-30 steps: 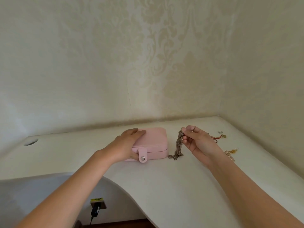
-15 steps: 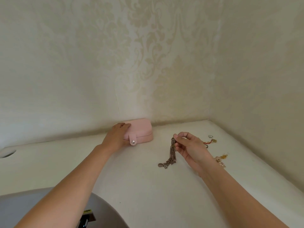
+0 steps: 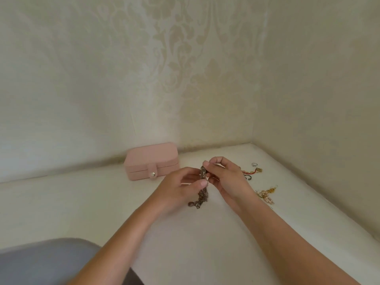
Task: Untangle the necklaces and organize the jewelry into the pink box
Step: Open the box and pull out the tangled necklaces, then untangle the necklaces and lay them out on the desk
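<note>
A tangled bunch of dark metal necklaces (image 3: 203, 194) hangs between my hands, its lower end touching the white table. My right hand (image 3: 224, 177) pinches the top of the bunch between thumb and fingers. My left hand (image 3: 178, 188) pinches the chains a little lower with thumb and forefinger. The pink box (image 3: 151, 160) stands closed, snap strap fastened, against the back wall to the left of my hands.
Loose jewelry lies right of my hands: a red cord piece (image 3: 251, 171), a ring (image 3: 254, 164), a dark hoop (image 3: 248, 177) and gold earrings (image 3: 266, 195). Walls meet in a corner at the back right. A grey chair seat (image 3: 45, 262) shows at the lower left.
My left hand has let go of the pink box, now against the wall, and come over to pinch the necklaces. My right hand still holds them, lifted slightly.
</note>
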The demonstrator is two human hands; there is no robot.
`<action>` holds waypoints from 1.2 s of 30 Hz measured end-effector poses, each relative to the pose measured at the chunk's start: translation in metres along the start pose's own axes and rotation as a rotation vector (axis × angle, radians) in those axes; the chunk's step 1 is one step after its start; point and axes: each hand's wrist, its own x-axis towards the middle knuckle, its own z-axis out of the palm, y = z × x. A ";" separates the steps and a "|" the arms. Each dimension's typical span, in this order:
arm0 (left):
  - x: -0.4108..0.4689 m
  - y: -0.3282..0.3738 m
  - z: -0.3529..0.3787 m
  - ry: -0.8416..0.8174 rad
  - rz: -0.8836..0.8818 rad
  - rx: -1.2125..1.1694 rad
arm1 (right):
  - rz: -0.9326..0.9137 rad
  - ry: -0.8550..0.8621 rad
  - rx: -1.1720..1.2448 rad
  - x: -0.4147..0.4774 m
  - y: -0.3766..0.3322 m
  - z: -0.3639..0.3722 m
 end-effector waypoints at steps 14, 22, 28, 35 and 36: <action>0.008 -0.021 0.019 0.145 0.095 0.084 | -0.086 0.259 -0.340 0.007 0.002 -0.011; 0.004 -0.015 0.017 0.150 0.068 -0.016 | -0.210 0.114 -0.291 -0.007 0.000 0.009; 0.000 -0.014 0.012 0.175 0.130 0.049 | -0.254 0.284 -0.305 -0.008 -0.001 0.001; 0.004 -0.010 0.007 0.363 0.075 -0.374 | -0.078 0.147 -0.339 -0.011 0.000 0.004; 0.004 -0.007 0.005 0.365 0.031 -0.516 | -0.026 0.076 -0.362 -0.013 0.000 0.006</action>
